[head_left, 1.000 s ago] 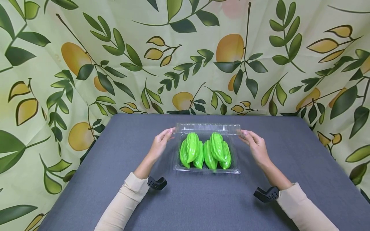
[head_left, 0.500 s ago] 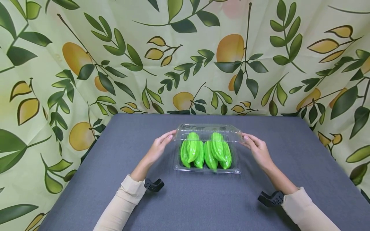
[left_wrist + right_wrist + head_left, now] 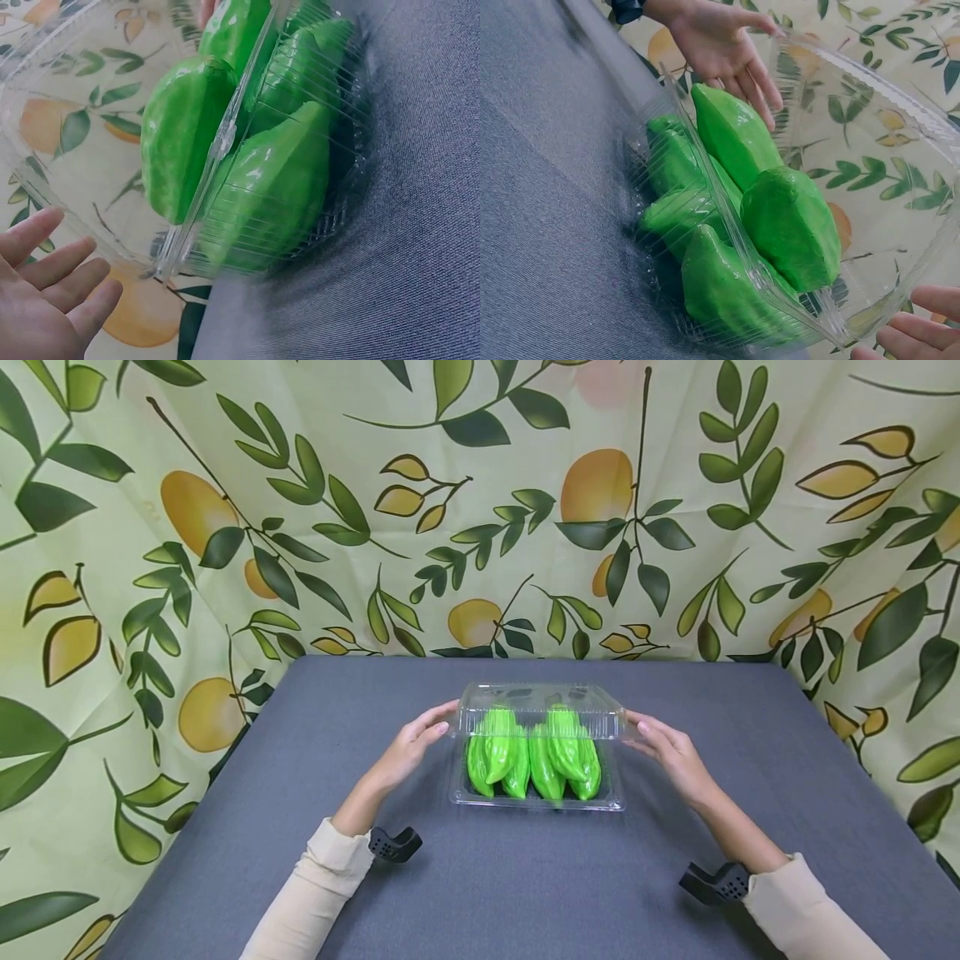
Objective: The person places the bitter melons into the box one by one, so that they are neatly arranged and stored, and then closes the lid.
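Since the earlier head views, the clear lid (image 3: pixel 542 710) has been swinging down from upright and is now tilting low over the green fruits (image 3: pixel 534 758), its front edge not yet meeting the tray's near rim; both arms are drawing back toward the near side as it comes down. I judge the closing to be well along, with the pressing-shut of the edges yet to be done.

Behind everything, a leaf-and-lemon backdrop (image 3: pixel 225 527) is hanging around the grey worktop (image 3: pixel 525 885). Near the worktop's middle, the clear clamshell tray (image 3: pixel 537 802) is sitting flat, carrying the green ridged fruits, which are lying side by side inside it.

At the lid's left end, the left hand (image 3: pixel 411 745) is touching the edge with nearly straight fingers (image 3: pixel 45 259); the grip is open, guiding rather than clasping. At the right end, the right hand (image 3: pixel 667 747) is doing the same, its fingertips (image 3: pixel 922 326) lying straight along the lid's rim. Black wrist mounts (image 3: pixel 393 843) are showing at both cuffs.
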Motion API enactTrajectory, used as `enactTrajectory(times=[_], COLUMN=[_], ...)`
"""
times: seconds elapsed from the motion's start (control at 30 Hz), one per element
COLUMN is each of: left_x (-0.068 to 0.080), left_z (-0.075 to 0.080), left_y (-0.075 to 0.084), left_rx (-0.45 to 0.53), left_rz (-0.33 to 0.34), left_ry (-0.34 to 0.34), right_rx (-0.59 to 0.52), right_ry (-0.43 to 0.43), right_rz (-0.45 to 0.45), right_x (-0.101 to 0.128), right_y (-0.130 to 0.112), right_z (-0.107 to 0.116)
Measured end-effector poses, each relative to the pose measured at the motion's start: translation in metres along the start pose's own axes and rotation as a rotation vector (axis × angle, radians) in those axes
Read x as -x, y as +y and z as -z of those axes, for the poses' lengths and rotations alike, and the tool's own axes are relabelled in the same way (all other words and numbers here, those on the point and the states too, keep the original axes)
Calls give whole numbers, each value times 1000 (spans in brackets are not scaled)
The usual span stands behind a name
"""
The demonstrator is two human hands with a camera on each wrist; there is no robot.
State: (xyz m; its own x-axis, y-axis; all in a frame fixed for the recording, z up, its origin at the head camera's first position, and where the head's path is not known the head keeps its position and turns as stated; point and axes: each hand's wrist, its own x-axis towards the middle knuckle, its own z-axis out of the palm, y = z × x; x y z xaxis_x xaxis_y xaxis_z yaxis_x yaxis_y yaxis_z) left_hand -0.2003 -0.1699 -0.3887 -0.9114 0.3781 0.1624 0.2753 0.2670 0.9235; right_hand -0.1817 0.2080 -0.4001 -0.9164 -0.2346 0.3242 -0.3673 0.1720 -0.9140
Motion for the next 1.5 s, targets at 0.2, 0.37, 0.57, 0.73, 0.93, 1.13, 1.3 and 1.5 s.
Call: enactTrajectory(times=[0.2, 0.37, 0.57, 0.73, 0.93, 1.13, 1.3, 1.5], left_x=[6, 9, 15, 20, 23, 25, 26, 27], left_z=[2, 2, 1, 1, -1, -3, -3, -5], left_y=[1, 2, 8, 7, 5, 4, 1, -2], left_rx=[32, 49, -2, -68, -69, -47, -41, -25], left_rz=[-16, -50, 14, 17, -34, -49, -50, -39], left_ry=[0, 21, 47, -28, -81, -82, -92, -107], right_rx=[42, -10, 14, 60, -67, -147, -150, -180], right_ry=[16, 23, -42, -113, -165, -211, -213, -221], right_rz=[-25, -21, -28, -49, -96, -106, -118, -130], right_x=[6, 9, 12, 15, 19, 22, 23, 24], right_y=[-3, -5, -8, -7, -8, -8, -6, -4], right_z=[1, 3, 7, 7, 6, 6, 5, 5])
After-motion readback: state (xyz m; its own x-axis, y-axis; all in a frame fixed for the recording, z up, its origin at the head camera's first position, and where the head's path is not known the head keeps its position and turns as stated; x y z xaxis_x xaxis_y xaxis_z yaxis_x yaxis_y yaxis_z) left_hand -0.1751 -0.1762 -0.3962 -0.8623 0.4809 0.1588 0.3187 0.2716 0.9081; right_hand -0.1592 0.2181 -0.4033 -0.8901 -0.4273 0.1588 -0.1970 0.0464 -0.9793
